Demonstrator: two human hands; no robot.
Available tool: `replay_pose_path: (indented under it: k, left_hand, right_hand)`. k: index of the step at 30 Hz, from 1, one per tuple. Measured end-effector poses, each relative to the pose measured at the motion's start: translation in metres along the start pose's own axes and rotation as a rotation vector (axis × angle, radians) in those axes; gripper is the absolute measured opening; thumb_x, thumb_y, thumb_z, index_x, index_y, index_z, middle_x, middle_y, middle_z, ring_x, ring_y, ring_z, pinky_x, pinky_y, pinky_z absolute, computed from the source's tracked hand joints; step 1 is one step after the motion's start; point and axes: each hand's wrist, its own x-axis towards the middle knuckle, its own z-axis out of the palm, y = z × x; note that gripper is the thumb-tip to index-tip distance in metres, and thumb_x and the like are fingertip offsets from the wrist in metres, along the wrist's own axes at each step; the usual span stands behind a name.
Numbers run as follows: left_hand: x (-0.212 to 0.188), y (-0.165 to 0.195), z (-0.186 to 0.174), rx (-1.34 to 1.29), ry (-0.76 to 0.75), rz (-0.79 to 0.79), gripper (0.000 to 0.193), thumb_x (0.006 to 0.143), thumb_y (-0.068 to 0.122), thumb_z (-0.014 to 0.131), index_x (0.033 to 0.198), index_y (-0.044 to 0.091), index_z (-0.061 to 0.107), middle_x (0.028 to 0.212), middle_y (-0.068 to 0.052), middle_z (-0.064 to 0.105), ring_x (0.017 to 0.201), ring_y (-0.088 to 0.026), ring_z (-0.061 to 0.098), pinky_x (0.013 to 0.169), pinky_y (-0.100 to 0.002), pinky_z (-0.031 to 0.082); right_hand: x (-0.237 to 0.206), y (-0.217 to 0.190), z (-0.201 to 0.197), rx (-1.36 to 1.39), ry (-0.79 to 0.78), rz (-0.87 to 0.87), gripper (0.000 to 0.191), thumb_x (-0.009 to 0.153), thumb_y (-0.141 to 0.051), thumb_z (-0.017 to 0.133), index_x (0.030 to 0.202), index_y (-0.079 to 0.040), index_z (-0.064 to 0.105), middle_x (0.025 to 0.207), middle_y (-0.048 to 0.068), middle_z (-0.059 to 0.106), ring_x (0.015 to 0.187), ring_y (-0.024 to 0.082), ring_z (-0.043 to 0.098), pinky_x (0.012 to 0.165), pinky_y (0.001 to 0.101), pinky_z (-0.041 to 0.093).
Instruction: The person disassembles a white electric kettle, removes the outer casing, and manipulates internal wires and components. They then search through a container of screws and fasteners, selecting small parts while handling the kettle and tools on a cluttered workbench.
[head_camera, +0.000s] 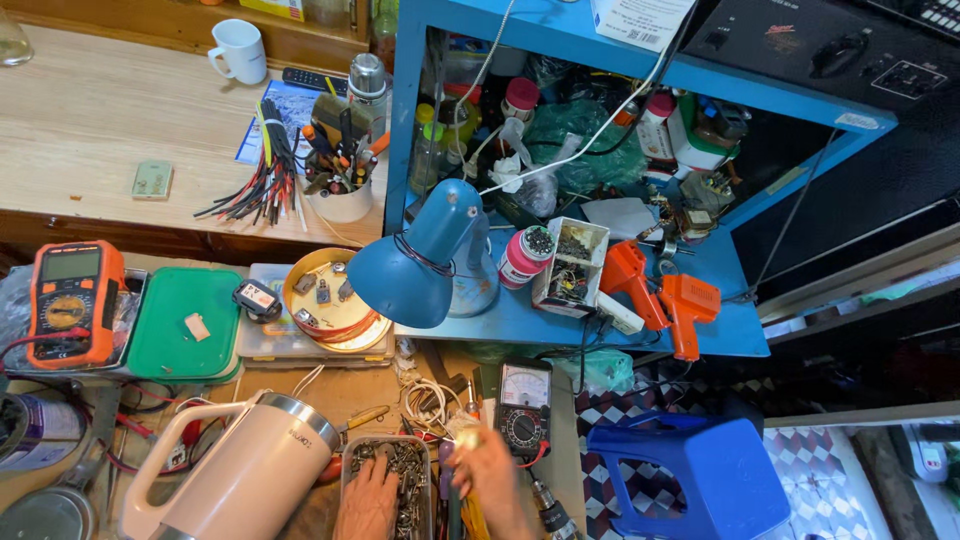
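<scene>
Left hand (368, 500) lies flat, fingers spread and released, on the heap of screws in a clear parts tray (392, 490) at the bottom edge. Nothing gripped. Right hand (490, 478) just beside it, fingers clenched around a small blurred object (466, 436) at the tray's right rim; can't tell what it is.

Touching the tray's left side: a white electric kettle (240, 475) lying tilted, steel rim toward the hands. Right of the right hand: an analog multimeter (523, 400), black case, dial below the meter face. Coiled white wire (430, 395) sits just above the tray.

Bench is worn brown wood, heavily cluttered. Farther left: green lid (185, 325), orange digital multimeter (72, 300) with red lead. A blue desk lamp (415, 260) hangs over a round tin of small parts (325, 300).

Behind that, a blue metal shelf unit (620, 320) holds two orange soldering guns (660, 295), a pink-capped jar, bottles and tangled cable. Upper left is a pale wooden counter (90, 120) with a white mug (240, 50) and a cup stuffed with tools and wire offcuts.

Floor on the right is checkered tile, with a blue plastic stool (700, 480) near the bench.
</scene>
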Motion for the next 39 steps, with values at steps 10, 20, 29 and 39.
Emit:
replay_pose_path:
  k: [10,20,29,39]
  left_hand:
    - [-0.016,0.000,0.012,-0.106,-0.293,-0.105,0.057,0.080,0.021,0.080,0.129,0.012,0.052,0.131,-0.014,0.049,0.134,-0.034,0.042,0.119,-0.052,0.026]
    - [-0.089,0.050,-0.037,-0.110,0.095,0.054,0.016,0.083,0.007,0.063,0.097,0.002,0.067,0.111,-0.021,0.064,0.123,-0.041,0.053,0.110,-0.051,0.037]
    - [-0.060,0.050,-0.104,-0.471,0.253,-0.232,0.025,0.089,0.007,0.067,0.112,0.002,0.062,0.104,-0.021,0.063,0.099,-0.039,0.061,0.084,-0.048,0.052]
    - [-0.047,0.039,-0.089,-0.476,0.069,-0.432,0.041,0.092,0.011,0.064,0.129,0.005,0.048,0.096,-0.026,0.065,0.080,-0.049,0.066,0.070,-0.058,0.052]
  right_hand:
    - [0.125,-0.206,-0.107,0.063,0.405,-0.428,0.039,0.096,-0.013,0.068,0.125,0.011,0.058,0.093,0.012,0.067,0.078,0.018,0.064,0.069,0.0296,0.050]
    - [0.029,-0.047,-0.024,-0.337,0.188,-0.469,0.038,0.096,-0.018,0.065,0.127,0.004,0.063,0.104,0.006,0.073,0.091,0.011,0.066,0.081,0.0255,0.053]
    - [-0.028,0.041,0.041,-0.692,0.124,-0.183,0.030,0.095,-0.028,0.065,0.112,-0.006,0.076,0.088,0.007,0.076,0.078,0.012,0.066,0.072,0.0277,0.052]
    - [-0.040,0.096,-0.004,-0.539,0.333,-0.017,0.027,0.099,-0.023,0.061,0.114,-0.005,0.074,0.087,0.009,0.075,0.064,0.012,0.061,0.060,0.0292,0.050]
